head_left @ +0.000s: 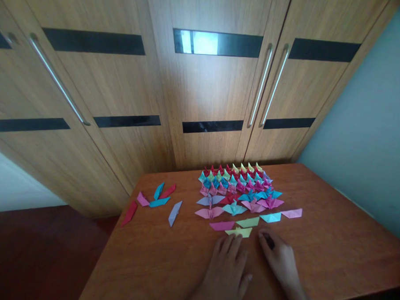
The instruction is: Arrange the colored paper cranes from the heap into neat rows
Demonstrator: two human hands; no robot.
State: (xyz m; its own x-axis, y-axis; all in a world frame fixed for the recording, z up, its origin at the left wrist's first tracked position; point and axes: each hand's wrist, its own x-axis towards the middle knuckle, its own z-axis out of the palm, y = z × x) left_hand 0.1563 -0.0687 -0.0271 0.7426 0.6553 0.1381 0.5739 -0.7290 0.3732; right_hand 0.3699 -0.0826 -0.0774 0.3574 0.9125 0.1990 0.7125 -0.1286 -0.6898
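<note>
My left hand (pixel 226 272) lies palm down over the table, fingers stretched forward and thumb out to the side. Its fingertips reach the near edge of a yellow folded origami piece (pixel 241 232). To the right, my right hand (pixel 280 255) rests on the tabletop with its fingers curled in towards the thumb; whether anything is inside cannot be seen. Just beyond the hands lie flat folded pieces: a magenta one (pixel 222 225), a green one (pixel 248 222), a turquoise one (pixel 270 217) and a pink one (pixel 292 213).
Rows of coloured paper cranes (pixel 236 182) stand at the table's back edge, with spread-wing cranes (pixel 234 208) before them. Several folded strips, including a lavender one (pixel 175 213) and a red one (pixel 129 213), lie on the left. A wooden wardrobe (pixel 209 88) stands behind the table (pixel 168 263).
</note>
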